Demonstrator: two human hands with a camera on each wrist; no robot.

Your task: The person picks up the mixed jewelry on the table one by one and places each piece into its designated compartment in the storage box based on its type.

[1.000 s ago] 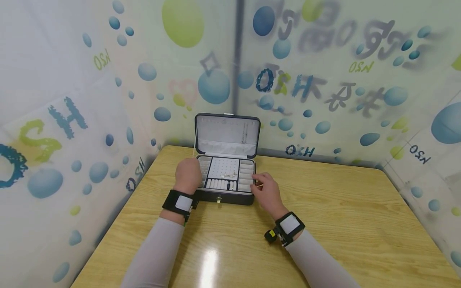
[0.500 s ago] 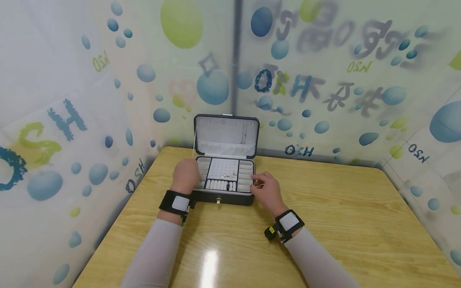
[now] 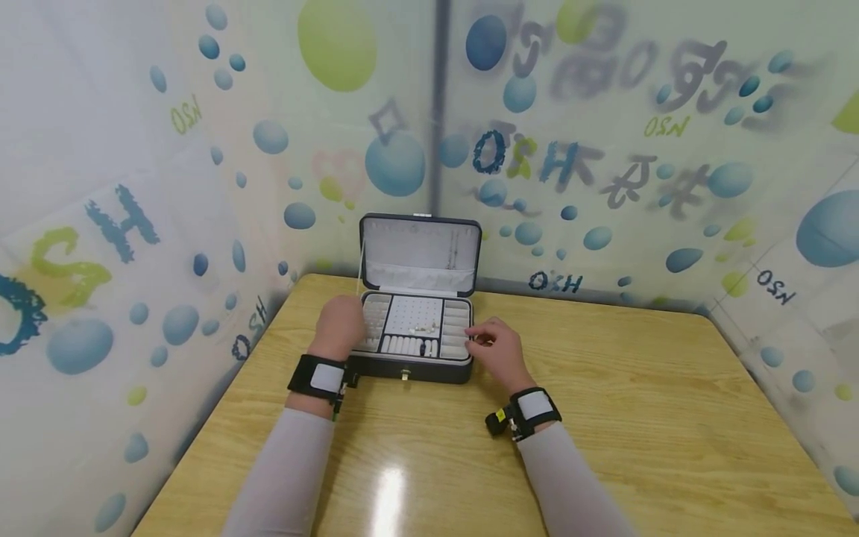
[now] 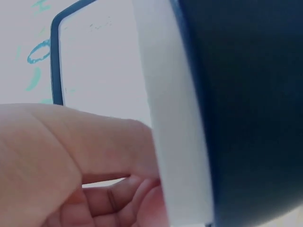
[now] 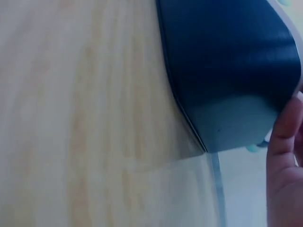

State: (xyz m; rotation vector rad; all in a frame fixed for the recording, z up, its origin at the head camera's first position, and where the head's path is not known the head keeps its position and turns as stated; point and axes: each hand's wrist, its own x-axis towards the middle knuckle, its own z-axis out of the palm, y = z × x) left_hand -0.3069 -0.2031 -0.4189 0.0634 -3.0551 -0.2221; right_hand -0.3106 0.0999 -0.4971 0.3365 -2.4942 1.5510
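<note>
Dark rectangular jewellery box (image 3: 416,328) at table's far edge, lid already upright, grey tray exposed. Left hand (image 3: 341,327) curled over box's left rim; right hand (image 3: 498,350) at right rim, fingers bent, pinch unclear. Small earrings (image 3: 424,326) on peg panel untouched.

Looked like a staged recording booth, not a home: wooden table (image 3: 604,418) w/ bubble-print backdrop sheets (image 3: 604,149) enclosing it.

Bare wooden table (image 3: 637,403) across lower centre and right of frame. Blocked at upper centre by open jewellery box (image 3: 416,328), with patterned walls (image 3: 134,224) closing in left and behind.
</note>
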